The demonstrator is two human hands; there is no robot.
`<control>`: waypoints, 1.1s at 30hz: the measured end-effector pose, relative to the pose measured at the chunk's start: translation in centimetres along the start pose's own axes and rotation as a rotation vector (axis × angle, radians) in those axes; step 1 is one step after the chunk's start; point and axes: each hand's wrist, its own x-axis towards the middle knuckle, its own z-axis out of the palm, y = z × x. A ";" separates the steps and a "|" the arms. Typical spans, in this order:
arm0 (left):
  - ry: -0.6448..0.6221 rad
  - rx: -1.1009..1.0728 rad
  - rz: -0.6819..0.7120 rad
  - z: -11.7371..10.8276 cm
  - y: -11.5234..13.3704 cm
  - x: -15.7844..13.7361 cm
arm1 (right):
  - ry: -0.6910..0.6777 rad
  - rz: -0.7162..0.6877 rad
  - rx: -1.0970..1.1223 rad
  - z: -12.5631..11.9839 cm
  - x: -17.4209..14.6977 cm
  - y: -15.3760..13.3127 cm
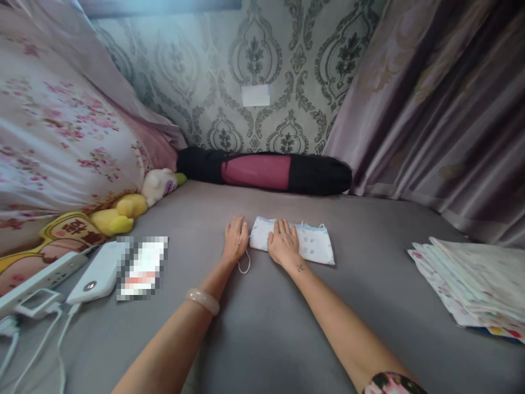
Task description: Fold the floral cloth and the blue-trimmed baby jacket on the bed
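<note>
My left hand (235, 238) lies flat on the grey bed sheet (262, 328), palm down, fingers spread and holding nothing, just beside the left end of a small folded white cloth (305, 243) with a blue edge and a faint print. A thin white loop of string (245, 264) from that cloth curls out beside my left wrist. My right hand (283, 243) rests palm down on the cloth's left part, fingers splayed, pressing it rather than gripping; so both grips are open and flat.

To smooth the piece well, I judge it best to keep the right palm as an anchor and stroke outward with even pressure, so the fold stays square and the edges stay lined up, and to keep the loose loop from being trapped under the fold.

As for holders: the long black mesh bag (266, 171) against the wall holds a rolled pink mat, seen through its middle. A stack of folded printed cloths (471, 279) lies well apart to my right. On my left are a white power bank (98, 273), a power strip (41, 276) and a yellow plush toy (118, 213).
</note>
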 end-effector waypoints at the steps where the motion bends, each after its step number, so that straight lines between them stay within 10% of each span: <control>1: -0.001 0.006 0.008 0.0 0.0 0.0 | 0.005 -0.010 0.000 0.1 0.1 -0.2; 33: -0.077 0.023 0.112 0.0 -0.5 -0.1 | -0.001 -0.072 0.136 -0.8 1.2 -2.2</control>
